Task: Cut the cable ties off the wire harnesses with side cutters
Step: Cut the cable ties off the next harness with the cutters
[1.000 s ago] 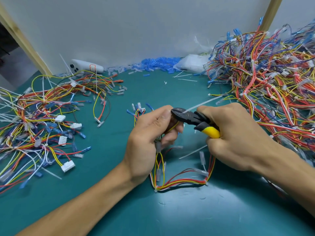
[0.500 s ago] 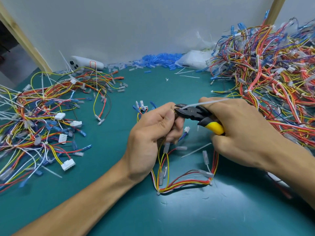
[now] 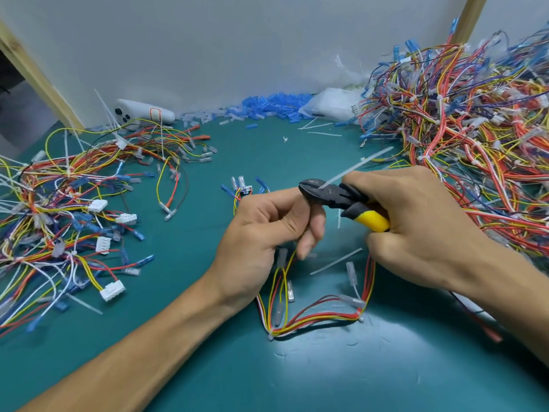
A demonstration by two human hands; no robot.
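Here a wire harness [image 3: 312, 319] is held over the green mat [image 3: 208, 367] while side cutters [image 3: 335, 196] are gripped beside it

The upper end of the harness is enclosed by the curled fingers of the left hand [image 3: 267, 230], and its red, yellow and white wires hang down in a loop that rests on the mat under both hands. The yellow and black handles of the cutters are squeezed in the right hand [image 3: 416, 227], with the dark jaws brought together just above the left thumb. A white cable tie [image 3: 356, 168] is seen running from the cutter head up and to the right; whether it is clamped in the jaws cannot be told. A large harness pile [image 3: 475, 129] is heaped on the right, and a flatter spread of harnesses [image 3: 59, 203] is laid out on the left
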